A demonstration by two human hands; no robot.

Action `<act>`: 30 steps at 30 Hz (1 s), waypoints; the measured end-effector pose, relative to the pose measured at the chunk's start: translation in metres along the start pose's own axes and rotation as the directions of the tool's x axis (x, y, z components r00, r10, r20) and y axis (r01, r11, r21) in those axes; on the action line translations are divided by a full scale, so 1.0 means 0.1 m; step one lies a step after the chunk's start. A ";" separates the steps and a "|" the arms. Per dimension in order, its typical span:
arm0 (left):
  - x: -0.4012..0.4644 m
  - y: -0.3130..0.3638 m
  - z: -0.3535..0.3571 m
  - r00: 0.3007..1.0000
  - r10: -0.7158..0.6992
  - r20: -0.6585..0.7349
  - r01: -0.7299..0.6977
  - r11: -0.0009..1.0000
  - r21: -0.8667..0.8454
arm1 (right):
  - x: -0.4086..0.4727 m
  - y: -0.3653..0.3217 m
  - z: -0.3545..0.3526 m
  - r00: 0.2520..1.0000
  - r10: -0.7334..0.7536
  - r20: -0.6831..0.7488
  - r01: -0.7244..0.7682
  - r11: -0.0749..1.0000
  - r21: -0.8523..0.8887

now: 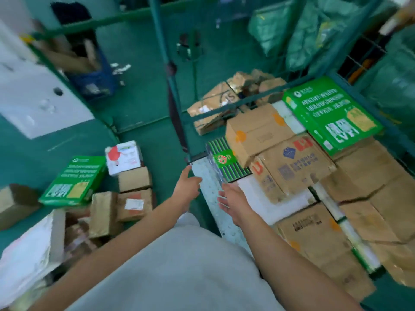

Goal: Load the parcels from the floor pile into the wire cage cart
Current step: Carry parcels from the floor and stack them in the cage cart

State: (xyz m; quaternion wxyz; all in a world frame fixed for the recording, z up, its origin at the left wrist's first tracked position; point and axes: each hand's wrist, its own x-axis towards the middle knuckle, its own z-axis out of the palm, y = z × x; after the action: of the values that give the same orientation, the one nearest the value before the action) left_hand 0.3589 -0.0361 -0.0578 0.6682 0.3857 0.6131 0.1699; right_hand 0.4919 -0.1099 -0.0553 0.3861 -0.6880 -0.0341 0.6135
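The wire cage cart (251,100) fills the right side, packed with brown cardboard boxes (294,167) and a green office-paper box (330,113). A green-striped flat parcel (224,162) lies in the cart's near-left corner, against a grey metal panel (207,176). My left hand (187,187) hovers just left of that panel, fingers extended and holding nothing. My right hand (232,198) is over the panel just below the striped parcel, fingers spread and empty. The floor pile at the left holds a green box (74,180), a white-and-red box (124,157) and small brown parcels (134,179).
A white foam box (29,250) lies at the lower left of the pile. A large white carton (33,95) stands at the far left. A blue crate of cardboard (94,79) sits behind it. Green sacks (314,30) hang at the back right.
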 end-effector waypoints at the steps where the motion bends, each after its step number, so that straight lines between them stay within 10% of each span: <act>1: -0.04 0.03 -0.13 0.998 0.024 -0.053 -0.025 0.999 -0.024 | 0.00 -0.05 0.12 1.000 -0.016 0.006 0.016 1.000 -0.016; 30: -0.80 -1.22 -4.71 0.797 -0.307 -0.520 -0.212 0.664 -0.717 | -0.44 1.05 4.90 0.907 0.176 0.383 0.160 0.698 -0.698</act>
State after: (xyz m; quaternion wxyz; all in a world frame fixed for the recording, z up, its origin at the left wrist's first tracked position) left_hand -0.1339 -0.0262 -0.0682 0.5392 -0.0140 0.6777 0.4998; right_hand 0.0099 0.0335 -0.0547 0.0684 -0.6340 -0.3492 0.6866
